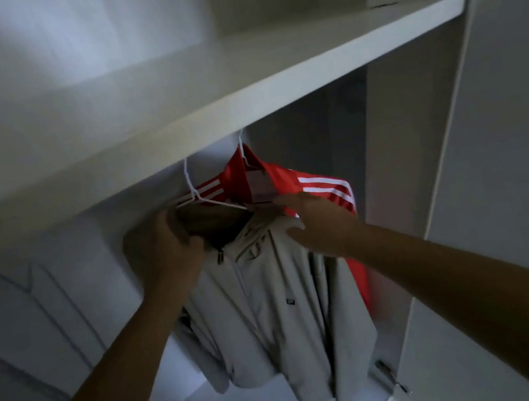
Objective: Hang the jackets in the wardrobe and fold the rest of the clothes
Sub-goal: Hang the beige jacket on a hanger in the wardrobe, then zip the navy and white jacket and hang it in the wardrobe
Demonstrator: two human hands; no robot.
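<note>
Left hand (163,247) grips grey jacket (273,306) at collar; right hand (317,223) pinches its shoulder. Red jacket (238,175) already hung; grey one on white hanger (195,192), hook's seating on rail hidden. Folding: nothing visible.

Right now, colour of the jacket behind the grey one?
Rear jacket is red with white shoulder stripes; head view.

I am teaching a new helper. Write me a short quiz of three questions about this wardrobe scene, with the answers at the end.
1. True or false: the red jacket hangs below the shelf.
2. Choose one: what do the left hand and the right hand hold? A) the grey jacket B) a towel C) a shoe box
3. Fill in: the stripes on the red jacket's shoulder are ___.

Key: 1 true; 2 A; 3 white.
</note>
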